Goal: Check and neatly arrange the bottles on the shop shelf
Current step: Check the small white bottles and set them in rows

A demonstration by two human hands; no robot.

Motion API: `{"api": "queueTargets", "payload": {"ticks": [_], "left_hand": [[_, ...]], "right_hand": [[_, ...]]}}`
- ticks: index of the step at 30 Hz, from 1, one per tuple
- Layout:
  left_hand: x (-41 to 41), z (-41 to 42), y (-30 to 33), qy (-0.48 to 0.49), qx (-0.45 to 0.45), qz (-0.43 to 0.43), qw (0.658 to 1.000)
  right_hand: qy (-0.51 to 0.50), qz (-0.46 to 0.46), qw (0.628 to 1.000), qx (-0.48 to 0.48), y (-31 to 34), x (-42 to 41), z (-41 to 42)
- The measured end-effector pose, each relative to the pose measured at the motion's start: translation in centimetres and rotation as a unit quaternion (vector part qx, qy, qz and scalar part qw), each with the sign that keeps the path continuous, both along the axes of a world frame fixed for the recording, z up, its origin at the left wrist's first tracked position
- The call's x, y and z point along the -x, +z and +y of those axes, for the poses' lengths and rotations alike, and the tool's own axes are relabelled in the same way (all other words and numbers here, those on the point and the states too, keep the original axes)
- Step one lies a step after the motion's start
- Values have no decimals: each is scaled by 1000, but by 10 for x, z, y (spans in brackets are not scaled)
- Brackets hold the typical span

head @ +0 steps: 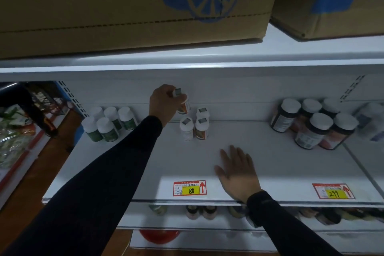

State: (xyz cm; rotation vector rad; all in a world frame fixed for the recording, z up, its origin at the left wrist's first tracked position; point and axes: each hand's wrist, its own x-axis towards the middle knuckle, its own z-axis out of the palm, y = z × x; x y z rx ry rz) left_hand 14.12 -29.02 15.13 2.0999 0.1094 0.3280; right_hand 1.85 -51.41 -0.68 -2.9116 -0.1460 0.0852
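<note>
Standing by the white shelf, I see the left hand with its fingers closed around the top of a small bottle, tilted and lifted just behind three like it. It should go down straight, close beside them, label facing out. The right hand rests flat, fingers spread, holding nothing.

A small white bottle with an orange label is tilted, lifted off the white shelf, by its cap end. Just beside and below it, three matching bottles stand upright (grey stickers on the caps). Five green-labelled bottles cluster left; about five larger dark bottles stand right.
</note>
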Motion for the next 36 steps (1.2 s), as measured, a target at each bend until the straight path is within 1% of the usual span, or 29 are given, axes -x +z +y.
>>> {"api": "queueTargets", "payload": {"ticks": [3, 6, 10, 18, 25, 33, 36], "left_hand": [[-9, -3, -7, 1, -23, 15, 1000], [-16, -8, -16, 13, -31, 40, 999], [-17, -15, -28, -2, -46, 66, 997], [-18, -29, -43, 5, -86, 118, 989], [-21, -31, -51, 2, -109, 143, 984], [-21, -31, -52, 1, -90, 155, 984], [-20, -29, -50, 6, -60, 157, 986]], "right_hand": [[-5, -28, 1000, -9, -6, 1, 0], [-12, -33, 999, -13, -6, 2, -1], [-19, -51, 998, -27, -9, 2, -1], [-18, -60, 997, -38, -9, 2, -1], [-15, -62, 997, -35, -6, 3, -1], [-4, -66, 997, -29, -8, 3, -2], [-8, -65, 997, -33, -6, 3, -2]]}}
